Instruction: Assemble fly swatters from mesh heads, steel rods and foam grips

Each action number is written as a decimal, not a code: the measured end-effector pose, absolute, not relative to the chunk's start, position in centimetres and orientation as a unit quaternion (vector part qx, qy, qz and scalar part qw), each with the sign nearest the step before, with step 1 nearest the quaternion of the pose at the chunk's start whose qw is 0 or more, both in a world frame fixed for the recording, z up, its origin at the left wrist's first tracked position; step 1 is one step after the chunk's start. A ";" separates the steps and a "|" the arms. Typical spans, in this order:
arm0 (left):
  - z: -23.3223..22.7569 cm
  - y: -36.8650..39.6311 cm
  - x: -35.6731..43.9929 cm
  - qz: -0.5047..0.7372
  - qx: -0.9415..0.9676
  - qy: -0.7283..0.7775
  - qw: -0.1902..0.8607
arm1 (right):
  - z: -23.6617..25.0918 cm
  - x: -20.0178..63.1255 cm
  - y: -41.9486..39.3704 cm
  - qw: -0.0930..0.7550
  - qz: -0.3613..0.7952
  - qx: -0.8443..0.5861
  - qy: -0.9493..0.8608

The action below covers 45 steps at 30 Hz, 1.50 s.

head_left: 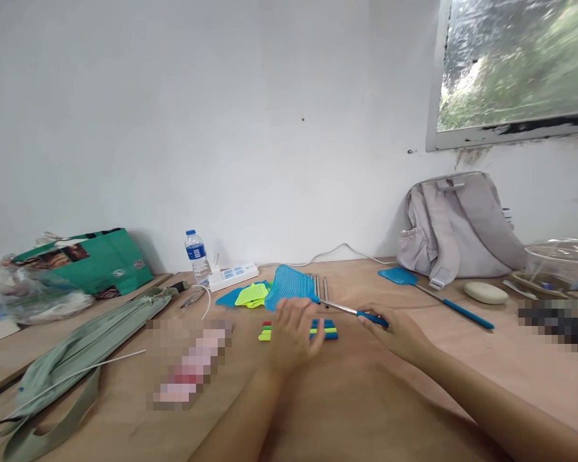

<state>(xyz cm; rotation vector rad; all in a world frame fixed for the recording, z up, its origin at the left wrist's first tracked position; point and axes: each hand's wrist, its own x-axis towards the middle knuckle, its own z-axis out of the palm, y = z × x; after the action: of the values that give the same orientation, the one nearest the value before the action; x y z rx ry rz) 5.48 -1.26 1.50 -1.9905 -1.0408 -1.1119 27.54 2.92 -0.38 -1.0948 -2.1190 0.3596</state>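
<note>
Across a wooden table [366, 398], one blue telescopic-style fly swatter [436, 296] lies seemingly complete at right; loose swatter heads [253, 294], metal rods [325, 292] and coloured handles [330, 331] apparently remain unjoined. The right hand [407, 335] grips the handle of a second blue swatter [293, 286], held slantwise above the table's middle; the left hand [293, 333] bends at its head, its hold impossible to tell.

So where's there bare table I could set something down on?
One patch of table lies between your left arm and right arm, nearer you than the coloured handles; another, between your right arm and the loose blue swatter. It's crowded around and beyond your left hand: coloured handles, held blue swatter, yellow-green pieces, metal rods and power strip.
</note>
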 end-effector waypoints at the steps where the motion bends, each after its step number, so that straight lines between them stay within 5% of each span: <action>1: 1.4 -1.1 5.0 -0.475 -0.719 -0.415 0.292 | -0.7 27.7 3.2 0.373 0.153 -0.426 -0.810; 6: 0.7 0.8 3.4 -0.686 -0.551 -0.470 -0.064 | -1.8 27.4 3.5 0.417 0.215 -0.429 -0.772; 10: 0.1 1.9 3.5 -0.697 -0.467 -0.366 -0.403 | -2.3 26.6 2.7 0.397 0.235 -0.398 -0.793; 15: -0.5 1.3 4.5 -0.653 -0.449 -0.236 -0.562 | -2.1 26.8 2.4 0.343 0.192 -0.387 -0.834; 20: -0.2 0.9 4.7 -0.644 -0.412 -0.206 -0.610 | -1.9 27.6 3.1 0.303 0.127 -0.404 -0.854; 26: -0.5 1.8 4.4 -0.709 -0.297 -0.326 -0.550 | -1.9 27.7 3.7 0.285 0.102 -0.400 -0.865; 45: 0.1 2.2 4.8 -0.727 -0.300 -0.361 -0.502 | -0.4 29.7 5.8 0.228 -0.089 -0.376 -0.894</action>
<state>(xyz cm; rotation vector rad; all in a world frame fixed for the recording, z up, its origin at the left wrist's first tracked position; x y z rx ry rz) 4.82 2.20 0.08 -1.4528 -1.7497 -3.5223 29.65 5.79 -0.37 -1.0362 -2.4604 -0.2451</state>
